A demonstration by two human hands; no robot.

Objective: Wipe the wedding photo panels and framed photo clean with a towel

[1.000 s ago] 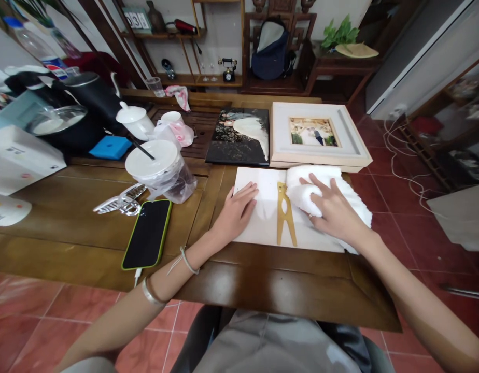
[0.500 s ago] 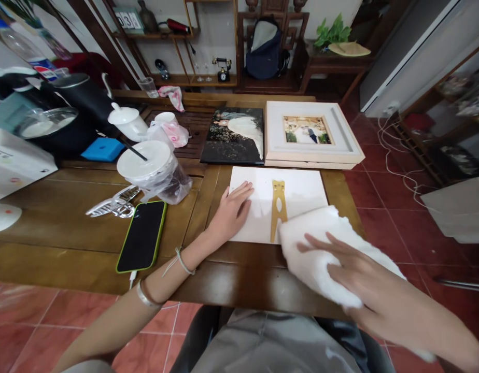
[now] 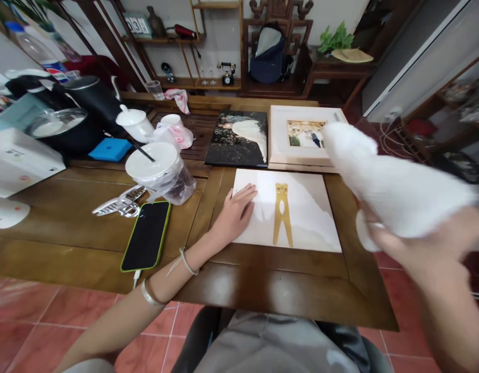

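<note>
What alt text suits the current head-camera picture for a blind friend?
A person's right hand holds a white cloth raised; the left hand rests on a white panel bearing a flat gold piece. A phone and framed picture share the wooden table.

Before me on the tabletop (image 3: 208, 280): a panel (image 3: 313, 217) under my left fingers (image 3: 244, 195), phone (image 3: 146, 235) to its left, picture frame (image 3: 301, 154) behind.

- Moderate, soft indoor light.
- Pale glare pools on the counter (image 3: 220, 286) near its front edge.
- Soft shading crosses the white sheet (image 3: 311, 207).
- Motion blur smears the right hand (image 3: 422, 251) and white towel (image 3: 398, 181).
- Wide-angle stretch tilts the plastic bottle (image 3: 29, 44) at upper left.
- Dim, soft shelves (image 3: 444, 83) at far right.
</note>
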